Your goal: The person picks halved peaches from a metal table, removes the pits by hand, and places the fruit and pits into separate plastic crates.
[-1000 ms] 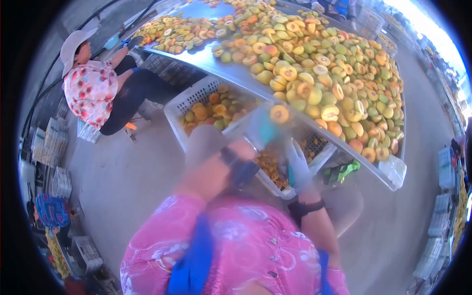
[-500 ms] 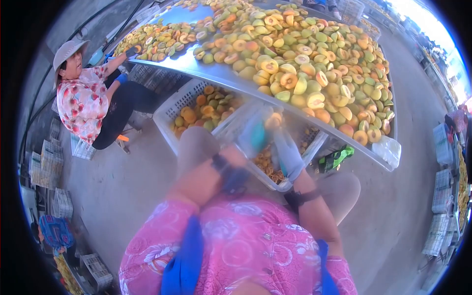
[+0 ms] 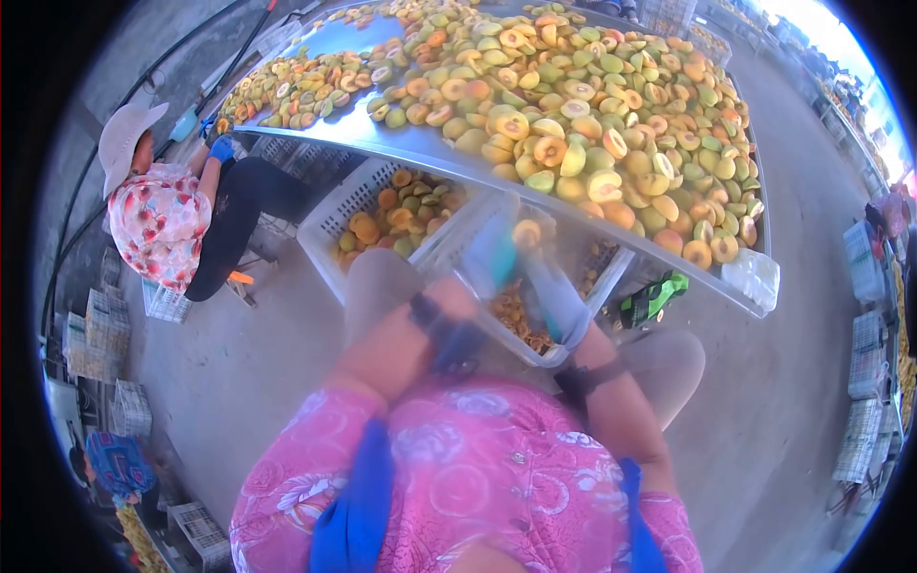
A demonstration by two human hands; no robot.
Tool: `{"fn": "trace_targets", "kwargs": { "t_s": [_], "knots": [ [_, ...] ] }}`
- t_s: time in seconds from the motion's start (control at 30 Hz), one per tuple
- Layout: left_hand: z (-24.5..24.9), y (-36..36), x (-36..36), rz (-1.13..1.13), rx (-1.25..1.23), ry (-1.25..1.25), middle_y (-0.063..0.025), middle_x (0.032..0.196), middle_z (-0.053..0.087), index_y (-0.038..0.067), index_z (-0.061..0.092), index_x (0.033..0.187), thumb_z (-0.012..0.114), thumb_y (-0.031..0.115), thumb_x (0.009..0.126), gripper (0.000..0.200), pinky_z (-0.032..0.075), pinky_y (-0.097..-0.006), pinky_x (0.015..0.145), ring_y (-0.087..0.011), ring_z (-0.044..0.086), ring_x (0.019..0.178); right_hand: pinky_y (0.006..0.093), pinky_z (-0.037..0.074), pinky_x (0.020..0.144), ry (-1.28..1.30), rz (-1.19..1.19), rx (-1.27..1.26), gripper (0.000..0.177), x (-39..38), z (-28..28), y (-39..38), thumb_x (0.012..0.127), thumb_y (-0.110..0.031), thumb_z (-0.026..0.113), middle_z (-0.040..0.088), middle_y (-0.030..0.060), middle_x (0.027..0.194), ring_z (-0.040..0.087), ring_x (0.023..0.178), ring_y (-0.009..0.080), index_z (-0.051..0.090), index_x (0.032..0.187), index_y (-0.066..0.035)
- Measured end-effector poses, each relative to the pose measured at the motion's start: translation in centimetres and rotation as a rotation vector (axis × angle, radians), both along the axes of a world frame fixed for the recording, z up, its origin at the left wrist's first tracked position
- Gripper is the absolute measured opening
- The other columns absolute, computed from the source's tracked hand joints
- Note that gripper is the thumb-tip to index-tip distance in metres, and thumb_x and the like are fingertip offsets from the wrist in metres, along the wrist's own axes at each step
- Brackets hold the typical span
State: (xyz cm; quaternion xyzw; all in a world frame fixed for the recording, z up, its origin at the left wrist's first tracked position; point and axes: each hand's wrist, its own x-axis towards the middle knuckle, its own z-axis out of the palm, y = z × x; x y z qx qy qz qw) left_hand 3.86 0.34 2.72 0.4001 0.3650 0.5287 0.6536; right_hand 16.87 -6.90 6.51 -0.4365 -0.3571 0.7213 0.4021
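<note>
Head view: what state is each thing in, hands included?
left hand: gloved, raised, fingers blurred
right hand: gloved, beside the left, grip unclear
orange fruit: raised at the hands, too blurred to tell if pitted
fruit halves: cut, heaped
metal table: loaded, partly bare
left crate: part-filled with fruit
crate below hands: holds small orange-brown pieces

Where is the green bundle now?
In the head view, the green bundle is on the right, beside the nearest white crate and below the edge of the metal table.
</note>
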Motion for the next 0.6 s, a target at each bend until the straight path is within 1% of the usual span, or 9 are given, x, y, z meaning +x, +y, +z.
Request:
{"fn": "trace_targets", "kwargs": {
  "t_s": [0.1,0.2,0.23,0.3,0.33,0.43,0.5,0.53,0.6],
  "knots": [
    [0.3,-0.5,0.2,-0.012,0.089,0.101,-0.0109,0.102,0.065,0.001,0.060,0.112,0.047,0.048,0.099,0.050,0.056,-0.0338,0.074,-0.0215,0.064,0.088,0.0214,0.025,0.034,0.089,-0.019,-0.053,0.037,-0.2,-0.4,0.0,0.098,-0.053,0.044,0.041,-0.0075,0.058,0.034,0.039,0.0058,0.055,0.097,-0.017],
    [1.6,-1.6,1.0,0.022,0.101,0.170,-0.0103,0.098,0.066,0.001,0.061,0.109,0.045,0.051,0.099,0.053,0.056,-0.0330,0.072,-0.0208,0.064,0.087,0.0214,0.025,0.034,0.036,-0.070,-0.022,0.038,-0.2,0.0,-0.3,0.098,-0.051,0.044,0.042,-0.0062,0.058,0.034,0.039,0.0060,0.056,0.096,-0.015],
    [1.8,-1.6,1.0,0.019,0.094,0.171,-0.0103,0.098,0.066,0.001,0.061,0.109,0.045,0.051,0.099,0.053,0.056,-0.0330,0.072,-0.0208,0.064,0.087,0.0214,0.025,0.034,0.037,-0.073,-0.028,0.038,0.1,0.1,-0.3,0.098,-0.051,0.044,0.042,-0.0062,0.058,0.034,0.039,0.0060,0.056,0.096,-0.015],
    [2.4,-1.3,0.7,-0.075,-0.060,0.011,-0.0098,0.095,0.066,0.001,0.062,0.106,0.043,0.053,0.098,0.056,0.055,-0.0303,0.071,-0.0197,0.064,0.082,0.0220,0.025,0.034,-0.052,0.064,-0.104,0.040,0.9,0.5,-0.2,0.098,-0.051,0.045,0.043,-0.0051,0.059,0.034,0.040,0.0067,0.056,0.092,-0.013],
    [2.8,-1.5,0.8,-0.075,-0.059,0.010,-0.0098,0.095,0.066,0.001,0.062,0.106,0.043,0.053,0.098,0.056,0.055,-0.0303,0.071,-0.0197,0.064,0.082,0.0220,0.025,0.034,-0.053,0.064,-0.104,0.040,0.8,0.9,-0.4,0.098,-0.051,0.045,0.043,-0.0051,0.059,0.034,0.040,0.0067,0.056,0.092,-0.013],
    [3.4,-1.8,1.0,-0.024,0.052,0.122,-0.0098,0.092,0.066,0.001,0.062,0.102,0.043,0.054,0.098,0.056,0.055,-0.0290,0.070,-0.0188,0.064,0.075,0.0226,0.024,0.034,-0.102,-0.007,-0.043,0.041,0.0,0.7,-0.4,0.097,-0.052,0.048,0.043,-0.0049,0.059,0.033,0.040,0.0065,0.055,0.089,-0.012],
    [3.1,-1.7,1.5,0.115,0.206,0.240,-0.0097,0.084,0.066,0.001,0.063,0.095,0.041,0.057,0.098,0.060,0.054,-0.0277,0.065,-0.0174,0.063,0.069,0.0223,0.022,0.033,0.021,0.002,0.079,0.040,0.2,-1.9,0.1,0.096,-0.054,0.049,0.042,-0.0063,0.058,0.032,0.039,0.0060,0.054,0.089,-0.015],
    [1.9,-0.9,1.0,0.113,0.203,0.240,-0.0097,0.084,0.066,0.001,0.063,0.095,0.041,0.057,0.098,0.060,0.054,-0.0277,0.065,-0.0174,0.063,0.069,0.0223,0.022,0.033,0.020,0.001,0.076,0.040,0.7,-1.4,0.0,0.096,-0.054,0.049,0.042,-0.0063,0.058,0.032,0.039,0.0060,0.054,0.089,-0.015],
    [-4.4,2.6,-1.2,-0.111,0.070,-0.110,-0.0073,0.076,0.065,0.002,0.066,0.086,0.039,0.057,0.098,0.063,0.050,-0.0255,0.060,-0.0142,0.061,0.066,0.0210,0.021,0.032,0.128,0.173,-0.149,0.034,1.6,0.4,-0.3,0.096,-0.053,0.050,0.040,-0.0079,0.058,0.031,0.038,0.0051,0.054,0.090,-0.019]
  ]
}}
